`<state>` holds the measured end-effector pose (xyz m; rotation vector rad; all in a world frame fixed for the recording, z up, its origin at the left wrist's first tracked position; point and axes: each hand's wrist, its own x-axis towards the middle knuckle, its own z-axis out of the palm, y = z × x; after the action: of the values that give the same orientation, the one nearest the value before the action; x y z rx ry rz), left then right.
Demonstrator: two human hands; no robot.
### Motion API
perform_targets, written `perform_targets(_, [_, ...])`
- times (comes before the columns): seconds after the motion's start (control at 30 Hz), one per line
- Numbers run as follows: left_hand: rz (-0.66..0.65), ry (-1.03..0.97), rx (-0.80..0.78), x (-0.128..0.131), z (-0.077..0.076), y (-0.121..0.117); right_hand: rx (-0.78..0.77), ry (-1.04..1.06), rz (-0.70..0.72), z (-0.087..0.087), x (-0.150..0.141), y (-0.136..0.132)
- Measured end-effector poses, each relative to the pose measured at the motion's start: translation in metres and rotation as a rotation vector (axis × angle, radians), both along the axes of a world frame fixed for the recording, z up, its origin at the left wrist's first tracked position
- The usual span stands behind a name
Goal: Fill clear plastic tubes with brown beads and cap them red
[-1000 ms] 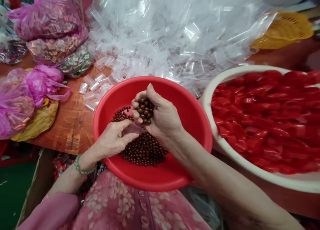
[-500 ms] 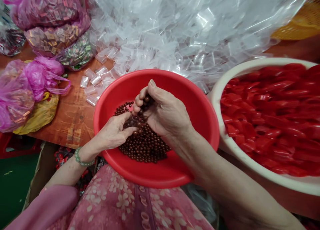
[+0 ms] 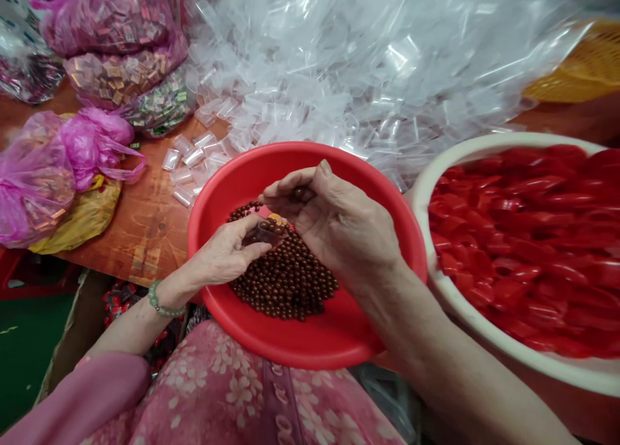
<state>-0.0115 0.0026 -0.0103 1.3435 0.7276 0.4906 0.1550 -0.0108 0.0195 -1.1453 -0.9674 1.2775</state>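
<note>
A red plastic basin stands in front of me with a pile of small shiny brown beads in it. Over the pile, my left hand pinches a small clear plastic container between thumb and fingers. Several brown beads show at its mouth, which faces my right hand. My right hand is cupped just above and to the right of the container, apart from it. A few brown beads lie within its curled fingers; how many is hidden.
Behind the basin spreads a heap of clear plastic cases. To the right, a white tub holds red plastic parts. Pink bags of small pieces sit at the left. A yellow basket stands at the back right.
My right hand has drawn away from the container, up and to the right, and fewer beads show in it. More beads are now visible at the container's mouth.
</note>
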Motion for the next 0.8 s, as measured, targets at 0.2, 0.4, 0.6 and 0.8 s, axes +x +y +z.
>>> perform_targets(0.2, [0.01,-0.179,-0.161,-0.003,0.014,0.0,0.108,-0.273,0.101,-0.011,0.019,-0.01])
perform_targets(0.4, [-0.036,-0.109,-0.044,0.001,0.012,0.005,0.169,-0.395,0.351,-0.008,0.021,-0.022])
perform_targets(0.6, [-0.015,-0.162,-0.129,0.007,0.015,0.007,0.336,-0.6,0.383,-0.007,0.025,-0.027])
perform_targets(0.8, [-0.002,-0.208,-0.129,0.01,0.013,0.007,0.481,-0.759,0.352,-0.008,0.028,-0.028])
